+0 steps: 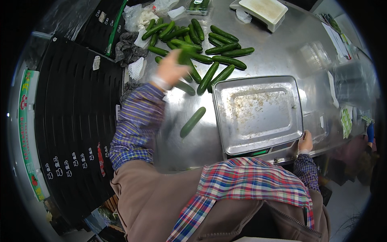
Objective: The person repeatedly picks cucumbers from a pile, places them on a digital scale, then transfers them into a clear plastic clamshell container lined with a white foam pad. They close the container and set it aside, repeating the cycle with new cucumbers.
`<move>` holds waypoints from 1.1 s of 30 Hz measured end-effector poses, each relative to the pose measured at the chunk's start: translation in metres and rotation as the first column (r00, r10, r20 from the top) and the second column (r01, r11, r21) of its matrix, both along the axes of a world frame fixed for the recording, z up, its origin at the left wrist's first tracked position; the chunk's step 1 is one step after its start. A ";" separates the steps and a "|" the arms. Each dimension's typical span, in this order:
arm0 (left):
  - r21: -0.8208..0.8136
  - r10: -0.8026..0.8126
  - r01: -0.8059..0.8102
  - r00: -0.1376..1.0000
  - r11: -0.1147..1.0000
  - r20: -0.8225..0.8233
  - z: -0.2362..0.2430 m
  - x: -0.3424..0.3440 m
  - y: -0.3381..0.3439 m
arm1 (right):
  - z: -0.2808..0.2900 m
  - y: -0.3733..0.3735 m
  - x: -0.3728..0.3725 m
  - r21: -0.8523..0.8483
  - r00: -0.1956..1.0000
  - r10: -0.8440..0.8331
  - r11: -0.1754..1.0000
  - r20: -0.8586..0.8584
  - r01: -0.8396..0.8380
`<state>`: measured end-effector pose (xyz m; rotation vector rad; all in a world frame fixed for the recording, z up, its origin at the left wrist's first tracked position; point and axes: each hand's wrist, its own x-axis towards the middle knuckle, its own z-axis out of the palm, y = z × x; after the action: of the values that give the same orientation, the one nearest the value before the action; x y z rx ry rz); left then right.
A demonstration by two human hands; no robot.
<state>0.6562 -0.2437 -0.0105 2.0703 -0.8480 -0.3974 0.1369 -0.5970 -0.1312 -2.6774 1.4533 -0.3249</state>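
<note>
My left hand (171, 69), smeared by motion, is over the cucumber pile with its fingers round a blurred green cucumber (185, 55). Many dark green cucumbers (221, 49) lie heaped and scattered around it on the metal table. Nearer me, a single cucumber (192, 122) rests apart from the others. A weighing scale (260, 153) with a worn steel tray (225, 117) stands to the right, and nothing lies on the tray. Beside the tray's near right corner is my right hand (305, 142), touching or close to the scale; its fingers are mostly hidden.
Stacked black crates (76, 105) rise along the table's left side. Crumpled dark cloth (130, 49) and plastic bags (133, 18) lie at the far left edge. At the back are a packed clear tray (198, 7) and a white device (264, 12). Clear plastic boxes (313, 55) stand on the right.
</note>
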 end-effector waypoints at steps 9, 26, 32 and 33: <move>0.456 -0.737 0.579 0.556 0.676 0.385 0.020 -0.193 -0.127 | -0.003 -0.002 0.001 -0.004 1.000 -0.014 1.000 -0.004 0.014; 0.760 -0.264 -0.163 0.875 0.629 0.406 -0.116 0.204 0.020 | 0.005 0.007 0.004 -0.114 0.999 0.036 0.993 0.014 -0.035; 0.693 0.207 -0.345 0.938 0.634 0.277 -0.077 0.178 0.024 | 0.004 0.006 0.004 -0.045 0.998 0.013 0.999 0.059 -0.010; 0.517 0.305 -0.436 0.897 0.737 0.321 -0.066 0.163 0.019 | 0.003 0.006 0.004 -0.025 0.996 0.007 1.000 0.086 -0.005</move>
<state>0.8188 -0.2250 -0.0765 2.8315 -0.4207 -0.2197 0.1413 -0.5914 -0.1279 -2.6504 1.4262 -0.4543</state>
